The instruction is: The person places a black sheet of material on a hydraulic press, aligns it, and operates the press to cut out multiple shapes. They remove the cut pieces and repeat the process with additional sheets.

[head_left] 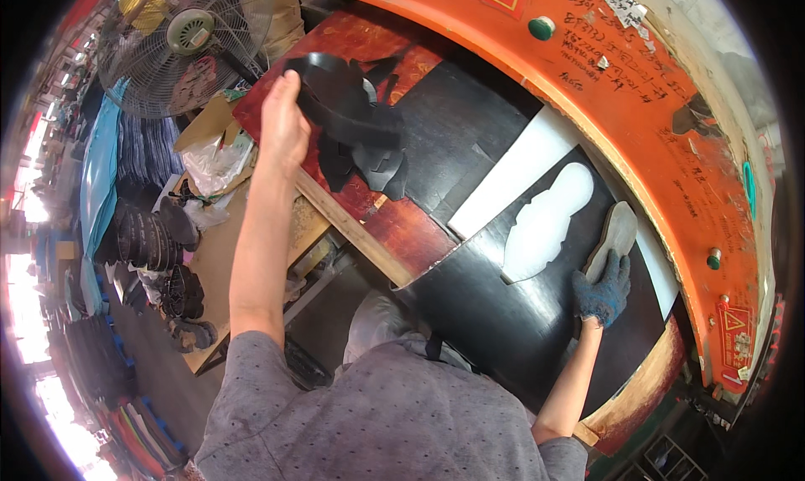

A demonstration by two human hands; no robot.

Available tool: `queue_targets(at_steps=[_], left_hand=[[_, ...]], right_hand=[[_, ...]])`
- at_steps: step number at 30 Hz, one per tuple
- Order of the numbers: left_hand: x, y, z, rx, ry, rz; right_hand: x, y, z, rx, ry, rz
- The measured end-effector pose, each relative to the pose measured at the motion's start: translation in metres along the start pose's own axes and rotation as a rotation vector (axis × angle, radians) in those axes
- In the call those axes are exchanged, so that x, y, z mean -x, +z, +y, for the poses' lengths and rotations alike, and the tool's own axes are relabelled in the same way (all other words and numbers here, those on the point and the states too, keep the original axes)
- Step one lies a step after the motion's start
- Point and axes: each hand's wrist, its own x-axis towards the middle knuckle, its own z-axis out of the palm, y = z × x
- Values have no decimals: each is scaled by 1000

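Observation:
My bare left hand pinches the edge of a curled black sheet piece at the upper left. Several more cut black scraps lie bunched beside it on a reddish board. My right hand, in a dark blue-grey glove, grips the near end of a thick grey sole-shaped piece. That piece rests on a large black sheet that curves down toward me. Left of it, a sole-shaped cut-out in the sheet shows a white surface underneath.
An orange machine beam arches across the far side, with a green button on it. A caged fan stands at the upper left. Below it, a side table bears dark sole pieces and a plastic bag.

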Motion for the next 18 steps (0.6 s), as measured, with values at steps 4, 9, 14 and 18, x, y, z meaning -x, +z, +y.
queue_targets(at_steps=[4, 9, 14, 18], left_hand=[[-43, -11, 31, -360, 391, -101], [-36, -17, 12, -1149, 839, -237], [36, -42, -74, -1589, 871, -695], [87, -67, -121, -1575, 663, -452]], right_hand=[[1, 3, 1, 11, -3, 7], [2, 6, 5, 2, -17, 25], [3, 8, 7, -13, -26, 37], [2, 6, 5, -12, -20, 40]])
